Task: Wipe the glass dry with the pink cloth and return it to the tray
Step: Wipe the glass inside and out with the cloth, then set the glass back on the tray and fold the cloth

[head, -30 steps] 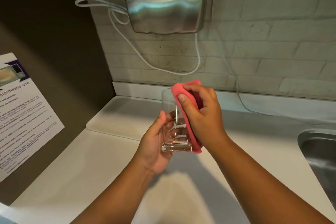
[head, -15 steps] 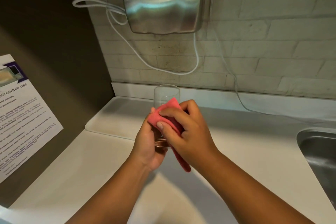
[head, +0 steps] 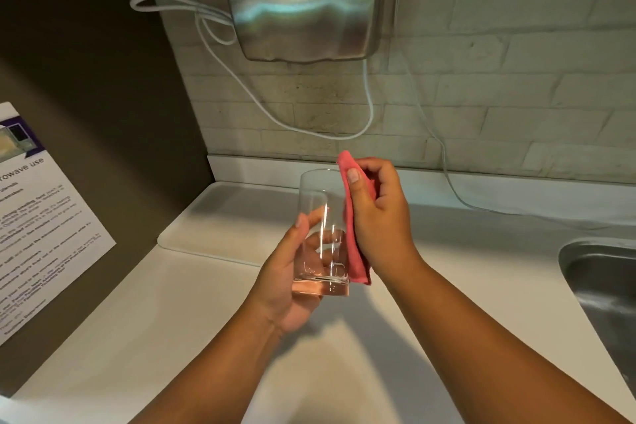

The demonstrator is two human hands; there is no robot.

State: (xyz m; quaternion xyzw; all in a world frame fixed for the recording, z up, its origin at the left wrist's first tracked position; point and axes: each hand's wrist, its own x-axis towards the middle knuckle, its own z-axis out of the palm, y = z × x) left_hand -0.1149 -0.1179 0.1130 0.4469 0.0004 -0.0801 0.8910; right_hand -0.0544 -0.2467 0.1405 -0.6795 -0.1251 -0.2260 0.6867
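Observation:
My left hand [head: 287, 280] holds a clear drinking glass [head: 321, 203] upright above the counter, fingers wrapped round its lower half and thick base. My right hand [head: 382, 217] grips the pink cloth [head: 356, 251] and presses it flat against the glass's right side, from the rim down to the base. The white tray [head: 220, 217] lies on the counter behind the glass, against the wall, with nothing on the part I can see.
A steel hand dryer [head: 306, 0] hangs on the brick wall with white cables looping below it. A steel sink [head: 605, 286] sits at the right edge. A printed microwave notice [head: 38, 227] is fixed to the dark left wall. White counter [head: 137, 337] lies under my arms.
My right hand has shifted the cloth from the glass's front and lower part up along its right side to the rim. More of the glass now shows.

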